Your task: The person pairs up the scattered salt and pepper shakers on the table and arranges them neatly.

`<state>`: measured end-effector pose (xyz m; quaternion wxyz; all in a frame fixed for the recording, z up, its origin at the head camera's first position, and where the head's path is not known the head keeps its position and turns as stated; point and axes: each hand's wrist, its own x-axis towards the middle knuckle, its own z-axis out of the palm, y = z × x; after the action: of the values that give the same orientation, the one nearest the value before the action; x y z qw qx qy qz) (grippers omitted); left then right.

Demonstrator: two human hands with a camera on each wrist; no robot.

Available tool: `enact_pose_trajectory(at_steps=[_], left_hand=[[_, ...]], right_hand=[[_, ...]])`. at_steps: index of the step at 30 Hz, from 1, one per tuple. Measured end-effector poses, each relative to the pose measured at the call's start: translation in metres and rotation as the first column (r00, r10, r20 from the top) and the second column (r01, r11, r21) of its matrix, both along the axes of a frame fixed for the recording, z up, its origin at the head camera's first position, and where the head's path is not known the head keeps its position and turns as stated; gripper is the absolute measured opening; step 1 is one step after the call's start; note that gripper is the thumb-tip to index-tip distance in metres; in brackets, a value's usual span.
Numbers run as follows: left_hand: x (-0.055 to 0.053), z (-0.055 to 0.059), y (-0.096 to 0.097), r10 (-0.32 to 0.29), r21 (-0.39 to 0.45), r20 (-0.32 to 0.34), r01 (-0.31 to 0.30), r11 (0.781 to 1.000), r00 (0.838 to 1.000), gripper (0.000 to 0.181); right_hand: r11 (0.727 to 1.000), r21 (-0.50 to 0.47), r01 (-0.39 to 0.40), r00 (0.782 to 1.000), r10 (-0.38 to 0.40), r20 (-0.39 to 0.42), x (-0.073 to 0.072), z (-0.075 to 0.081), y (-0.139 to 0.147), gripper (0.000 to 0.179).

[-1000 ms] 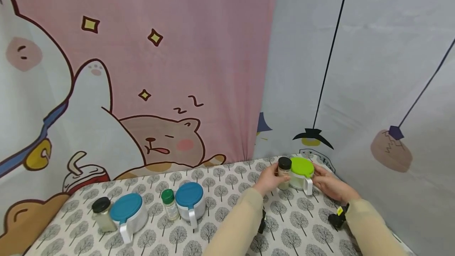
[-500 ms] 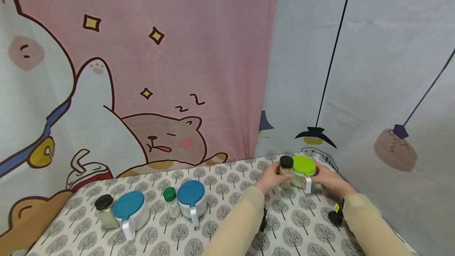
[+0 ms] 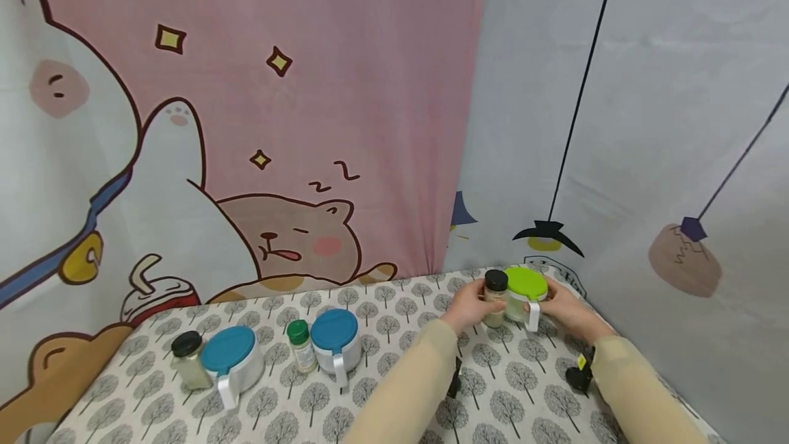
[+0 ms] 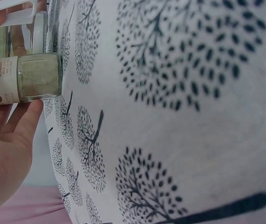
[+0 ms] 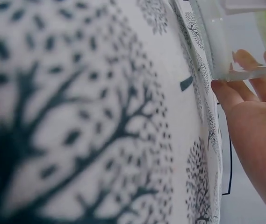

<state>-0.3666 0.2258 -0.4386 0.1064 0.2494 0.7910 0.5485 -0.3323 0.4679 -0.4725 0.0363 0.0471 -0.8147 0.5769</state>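
Observation:
In the head view, a small glass spice jar (image 3: 495, 314) with a black lid stands upright at the far right of the table. My left hand (image 3: 466, 307) grips it from the left, fingers behind and thumb in front. In the left wrist view, its beige label and pale powder (image 4: 40, 77) show. Right beside it is a clear glass seasoning pot (image 3: 516, 310) with a lime-green lid (image 3: 526, 282) and white handle. My right hand (image 3: 570, 310) holds that pot from the right. Through the glass in the right wrist view, fingers (image 5: 246, 60) show behind it.
To the left stand two blue-lidded pots (image 3: 335, 341) (image 3: 233, 362) with white handles. A green-capped spice jar (image 3: 302, 348) and a black-capped jar (image 3: 192, 365) stand beside them. Printed curtains (image 3: 382, 122) rise behind the tree-patterned tablecloth (image 3: 394, 327).
My right hand has closed in round the green-lidded pot, its thumb now near the handle. My left hand keeps its grip on the black-lidded jar. The head view has shifted slightly.

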Motion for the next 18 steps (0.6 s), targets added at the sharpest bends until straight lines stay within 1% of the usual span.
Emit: enact_pose_trajectory(at_steps=[5, 8, 11, 18], left_hand=[[0.000, 0.001, 0.000, 0.019, 0.023, 0.008, -0.019, 1.000, 1.000, 0.038], [0.000, 0.005, -0.001, 0.016, 0.048, 0.017, -0.017, 0.999, 1.000, 0.039], [0.001, 0.009, -0.002, 0.015, 0.059, 0.000, -0.015, 0.998, 1.000, 0.037], [0.005, 0.017, -0.008, 0.021, 0.037, -0.043, -0.020, 0.999, 0.999, 0.037]], right_hand=[[1.000, 0.015, 0.009, 1.000, -0.009, 0.008, 0.004, 0.000, -0.001, 0.089], [1.000, 0.025, 0.003, 1.000, -0.004, 0.004, 0.007, 0.003, -0.002, 0.089], [1.000, 0.030, 0.000, 1.000, 0.000, -0.002, 0.011, 0.009, -0.004, 0.090], [0.999, 0.042, -0.006, 1.000, 0.006, 0.006, 0.018, 0.016, -0.007, 0.093]])
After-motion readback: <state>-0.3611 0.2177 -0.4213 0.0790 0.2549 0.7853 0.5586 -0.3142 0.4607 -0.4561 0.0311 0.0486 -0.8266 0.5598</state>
